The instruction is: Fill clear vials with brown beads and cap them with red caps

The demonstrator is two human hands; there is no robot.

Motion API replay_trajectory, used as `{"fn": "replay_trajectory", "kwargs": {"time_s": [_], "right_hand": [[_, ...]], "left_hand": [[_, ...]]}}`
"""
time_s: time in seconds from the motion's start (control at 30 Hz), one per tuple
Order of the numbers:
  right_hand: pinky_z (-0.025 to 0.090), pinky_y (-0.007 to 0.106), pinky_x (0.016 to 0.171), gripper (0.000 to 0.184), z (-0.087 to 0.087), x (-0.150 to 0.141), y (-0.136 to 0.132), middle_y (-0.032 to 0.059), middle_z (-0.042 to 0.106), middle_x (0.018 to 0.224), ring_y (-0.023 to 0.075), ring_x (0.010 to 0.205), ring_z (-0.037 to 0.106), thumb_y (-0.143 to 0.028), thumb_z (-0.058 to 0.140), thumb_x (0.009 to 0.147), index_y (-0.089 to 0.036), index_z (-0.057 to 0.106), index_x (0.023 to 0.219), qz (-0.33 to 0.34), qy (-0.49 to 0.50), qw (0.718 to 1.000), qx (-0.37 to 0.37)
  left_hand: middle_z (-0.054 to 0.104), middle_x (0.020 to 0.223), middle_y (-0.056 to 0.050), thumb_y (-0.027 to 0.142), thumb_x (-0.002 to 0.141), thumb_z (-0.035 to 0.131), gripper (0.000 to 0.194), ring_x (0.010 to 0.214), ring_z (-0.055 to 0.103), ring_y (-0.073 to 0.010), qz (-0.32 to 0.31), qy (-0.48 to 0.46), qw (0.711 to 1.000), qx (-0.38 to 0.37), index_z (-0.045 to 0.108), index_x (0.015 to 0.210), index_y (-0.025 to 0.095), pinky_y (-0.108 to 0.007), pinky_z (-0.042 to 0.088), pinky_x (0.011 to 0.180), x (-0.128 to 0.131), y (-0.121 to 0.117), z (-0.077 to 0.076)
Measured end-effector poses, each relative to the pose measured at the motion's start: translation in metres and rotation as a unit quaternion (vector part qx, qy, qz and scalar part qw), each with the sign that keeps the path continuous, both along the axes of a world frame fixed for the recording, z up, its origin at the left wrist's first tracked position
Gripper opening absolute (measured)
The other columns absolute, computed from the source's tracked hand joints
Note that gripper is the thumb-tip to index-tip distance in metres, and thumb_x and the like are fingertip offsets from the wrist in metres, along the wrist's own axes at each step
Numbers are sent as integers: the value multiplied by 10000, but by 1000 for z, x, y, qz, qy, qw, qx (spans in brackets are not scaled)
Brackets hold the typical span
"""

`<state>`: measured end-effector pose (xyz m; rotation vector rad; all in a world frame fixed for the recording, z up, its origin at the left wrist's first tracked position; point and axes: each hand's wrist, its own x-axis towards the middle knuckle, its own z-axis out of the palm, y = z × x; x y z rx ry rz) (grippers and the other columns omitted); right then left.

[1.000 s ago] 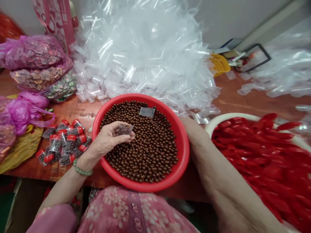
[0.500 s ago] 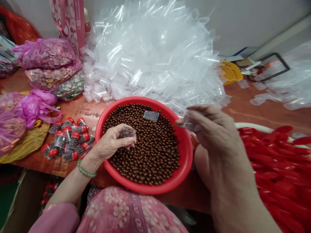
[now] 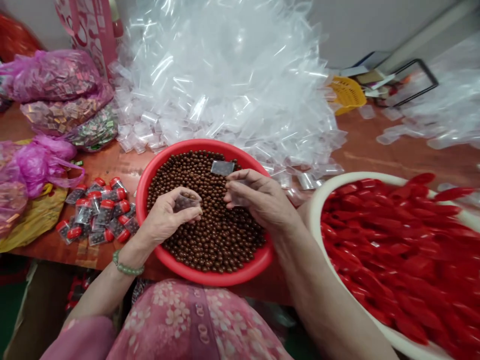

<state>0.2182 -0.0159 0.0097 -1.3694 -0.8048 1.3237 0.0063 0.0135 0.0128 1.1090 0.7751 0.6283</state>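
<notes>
Left hand (image 3: 165, 212): grasps a small clear container (image 3: 186, 201) above the red basin (image 3: 210, 278); best kept mouth-up and lightly held, so nothing spills.
Small clear container: see-through, apparently uncapped, with brown balls inside.
Right hand (image 3: 264, 197): pinches a clear piece (image 3: 240, 196), largely hidden; gentle pressure should avoid bending it.
Brown balls (image 3: 213, 242): round, glossy, loose in the basin.
Clear plastic heap (image 3: 225, 75): beyond the basin.

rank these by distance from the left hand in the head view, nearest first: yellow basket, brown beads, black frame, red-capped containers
1. brown beads: just below the left hand
2. red-capped containers: off to its left
3. yellow basket: far back, right
4. black frame: right of the basket
</notes>
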Motion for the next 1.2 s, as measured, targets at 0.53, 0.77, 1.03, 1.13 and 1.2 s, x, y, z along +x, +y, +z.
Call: {"fn": "replay_trajectory", "kwargs": {"time_s": [0.53, 0.77, 1.03, 1.13, 1.2], "right_hand": [[528, 369, 773, 167, 0, 11, -30, 86, 664, 927, 232, 856, 657, -326, 517, 927, -202, 610, 988, 104, -585, 790, 149], [480, 321, 678, 157, -3, -30, -46, 83, 669, 888, 225, 800, 666, -275, 485, 957, -175, 602, 928, 353, -614, 706, 18], [478, 299, 752, 160, -5, -31, -39, 67, 663, 941, 195, 832, 660, -164, 486, 927, -193, 630, 993, 351, -580, 734, 38], [479, 294, 757, 168, -9, -29, -39, 56, 666, 912, 190, 834, 656, -176, 496, 925, -215, 654, 964, 334, -557, 758, 59], [479, 292, 754, 175, -11, -29, -38, 50, 665, 895, 187, 829, 654, -184, 496, 929, -222, 663, 962, 321, -546, 771, 67]], "left_hand": [[640, 828, -11, 229, 691, 785, 333, 696, 625, -99, -24, -116, 986, -113, 635, 977, 146, -228, 486, 658, -1, 0, -1], [671, 872, -27, 207, 700, 771, 305, 737, 649, -113, -23, -120, 987, -102, 646, 974, 153, -245, 498, 710, -3, 2, -4], [694, 924, -36, 148, 747, 720, 154, 856, 631, -123, -37, -86, 995, 35, 721, 901, 152, -251, 479, 841, -5, -2, 7], [703, 923, -33, 157, 750, 728, 144, 874, 638, -127, -33, -73, 996, 25, 730, 894, 158, -252, 483, 859, -5, -1, 10], [706, 911, -33, 178, 732, 755, 169, 867, 645, -131, -38, -75, 996, 8, 731, 898, 158, -253, 494, 848, -5, -1, 10]]}}
